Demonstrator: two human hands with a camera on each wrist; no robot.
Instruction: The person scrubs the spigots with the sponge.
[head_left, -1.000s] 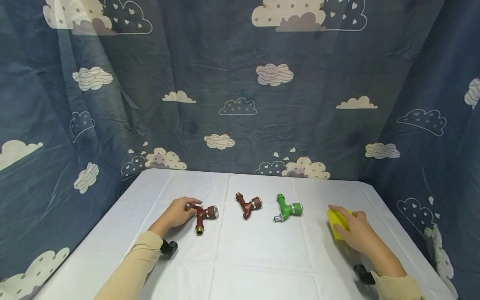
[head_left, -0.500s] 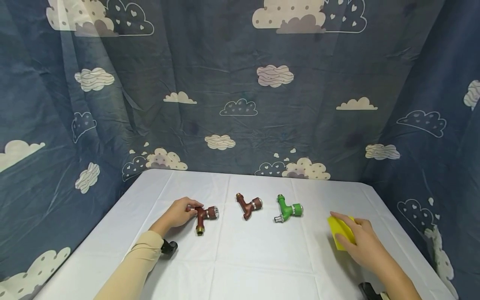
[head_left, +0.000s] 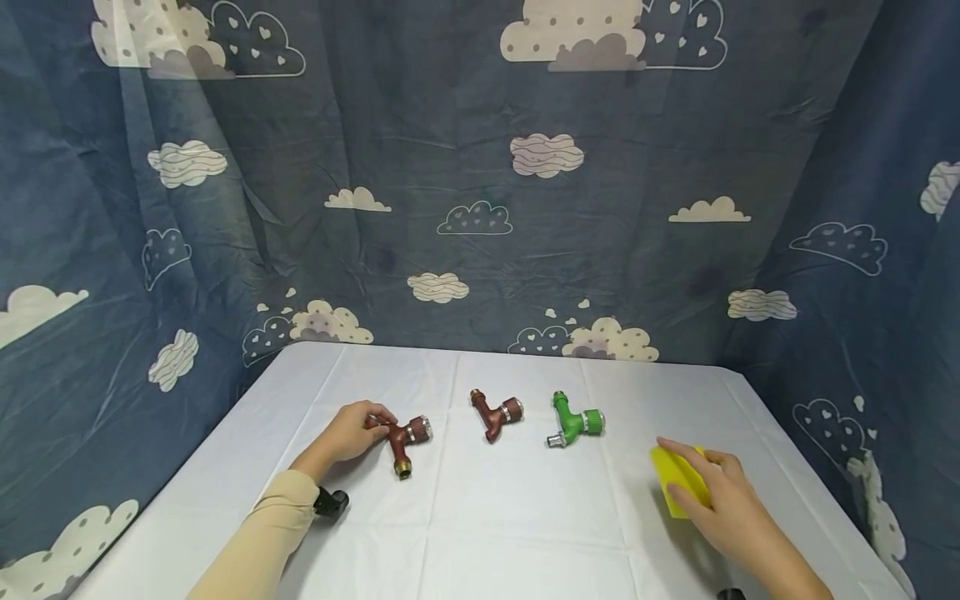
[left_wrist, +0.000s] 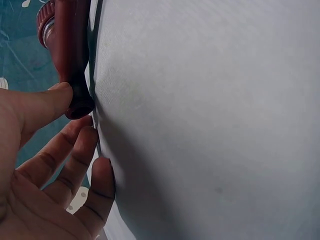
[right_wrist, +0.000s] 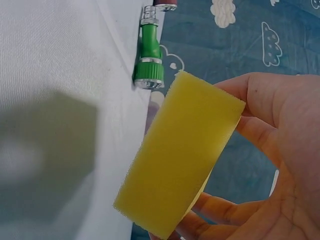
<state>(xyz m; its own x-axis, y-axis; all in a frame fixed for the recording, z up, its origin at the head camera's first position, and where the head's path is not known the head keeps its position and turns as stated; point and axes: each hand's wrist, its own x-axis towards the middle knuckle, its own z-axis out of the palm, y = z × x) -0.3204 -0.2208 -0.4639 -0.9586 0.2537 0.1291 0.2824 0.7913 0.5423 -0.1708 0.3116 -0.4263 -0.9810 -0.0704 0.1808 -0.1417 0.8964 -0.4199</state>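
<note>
My left hand (head_left: 351,431) pinches the end of a reddish-brown tap (head_left: 405,435) on the left part of the table. In the left wrist view the thumb presses on the dark end of that tap (left_wrist: 70,45), and the other fingers curl beside it. At the right, my right hand (head_left: 731,500) grips a yellow sponge (head_left: 678,479) between thumb and fingers. The right wrist view shows the sponge (right_wrist: 180,155) as a thick block above the white surface, casting a shadow there.
A second brown tap (head_left: 497,414) lies near the table's middle, and a green tap (head_left: 575,421) with a metal spout lies right of it. A white cloth covers the table (head_left: 517,517). Behind hangs a dark blue curtain (head_left: 420,108) with cloud prints.
The right hand has drawn the sponge back toward the near edge. The left-hand tap has turned slightly, its brass end shifting nearer the front, while the other taps lie as before.
</note>
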